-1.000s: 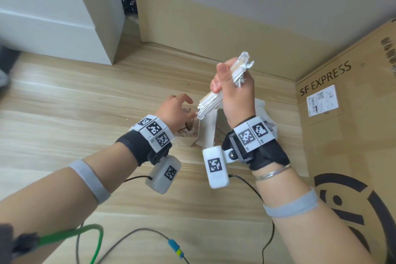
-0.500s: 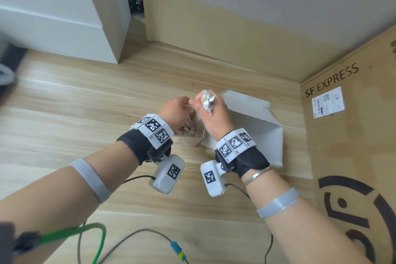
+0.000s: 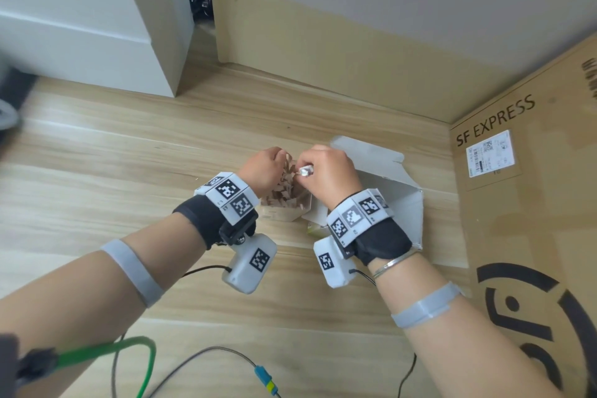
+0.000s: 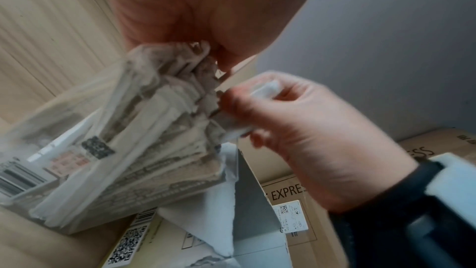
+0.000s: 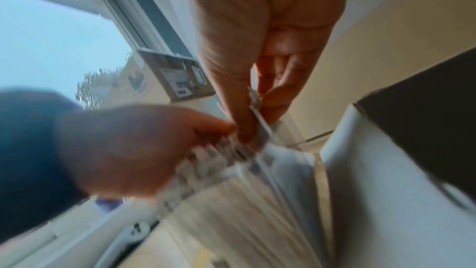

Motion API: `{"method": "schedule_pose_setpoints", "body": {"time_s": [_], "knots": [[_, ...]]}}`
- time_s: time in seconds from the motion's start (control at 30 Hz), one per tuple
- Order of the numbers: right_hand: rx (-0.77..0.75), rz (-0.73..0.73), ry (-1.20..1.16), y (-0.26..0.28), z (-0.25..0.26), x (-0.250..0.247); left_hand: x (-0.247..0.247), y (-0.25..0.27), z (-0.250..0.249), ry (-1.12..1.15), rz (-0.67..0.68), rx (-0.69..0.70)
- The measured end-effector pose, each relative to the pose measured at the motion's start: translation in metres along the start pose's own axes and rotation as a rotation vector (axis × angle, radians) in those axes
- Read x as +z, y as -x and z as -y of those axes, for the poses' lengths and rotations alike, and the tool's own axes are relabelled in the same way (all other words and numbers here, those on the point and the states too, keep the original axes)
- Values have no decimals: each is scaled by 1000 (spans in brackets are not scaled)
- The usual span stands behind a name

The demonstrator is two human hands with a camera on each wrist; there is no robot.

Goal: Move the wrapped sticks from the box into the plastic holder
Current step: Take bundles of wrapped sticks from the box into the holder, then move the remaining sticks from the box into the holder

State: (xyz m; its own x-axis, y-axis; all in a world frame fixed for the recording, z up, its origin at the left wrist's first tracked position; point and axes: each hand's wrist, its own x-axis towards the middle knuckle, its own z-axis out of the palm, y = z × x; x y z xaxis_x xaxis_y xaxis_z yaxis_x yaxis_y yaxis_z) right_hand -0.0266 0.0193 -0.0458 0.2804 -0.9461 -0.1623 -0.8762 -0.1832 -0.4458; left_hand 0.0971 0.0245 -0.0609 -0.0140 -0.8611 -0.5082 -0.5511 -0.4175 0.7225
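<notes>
Pale wood-grain counter (image 3: 97, 171) is running up to a beige wall, with a large brown shipping carton (image 3: 533, 203) printed "SF EXPRESS" standing well off the outer side of the right hand (image 3: 326, 174). That hand is curling its fingers and thumb round a small bunch of wrapped sticks (image 3: 305, 170), whose crimped white ends are poking out above its thumb. Just across from it, the left hand (image 3: 263, 171) is sitting with bent fingers over the paper tops of the sticks already standing in the plastic holder (image 3: 277, 215); in the left wrist view its thumb and fingers are pinching those tops, while the right wrist view is too blurred to add detail. Both hands are nearly touching above the holder, which is resting on the counter directly beneath the left hand. An opened white box (image 3: 391, 191) is lying under and beyond the right hand, its flap raised toward the wall. Cables (image 3: 206, 352) are trailing across the counter near the forearms.
</notes>
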Motion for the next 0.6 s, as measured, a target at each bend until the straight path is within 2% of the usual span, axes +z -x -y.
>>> {"method": "schedule_pose_setpoints", "body": {"time_s": [0.17, 0.23, 0.4, 0.5, 0.6], "knots": [[39, 99, 102, 4, -6, 2, 0, 3, -6, -2, 14, 33], [43, 133, 26, 4, -11, -2, 1, 4, -8, -15, -15, 57], [64, 88, -150, 7, -26, -22, 6, 8, -20, -111, -144, 177], [118, 103, -160, 8, -39, -35, 14, 11, -32, -201, -148, 285], [143, 150, -101, 12, -51, -42, 26, 15, -44, -180, -112, 333]]}}
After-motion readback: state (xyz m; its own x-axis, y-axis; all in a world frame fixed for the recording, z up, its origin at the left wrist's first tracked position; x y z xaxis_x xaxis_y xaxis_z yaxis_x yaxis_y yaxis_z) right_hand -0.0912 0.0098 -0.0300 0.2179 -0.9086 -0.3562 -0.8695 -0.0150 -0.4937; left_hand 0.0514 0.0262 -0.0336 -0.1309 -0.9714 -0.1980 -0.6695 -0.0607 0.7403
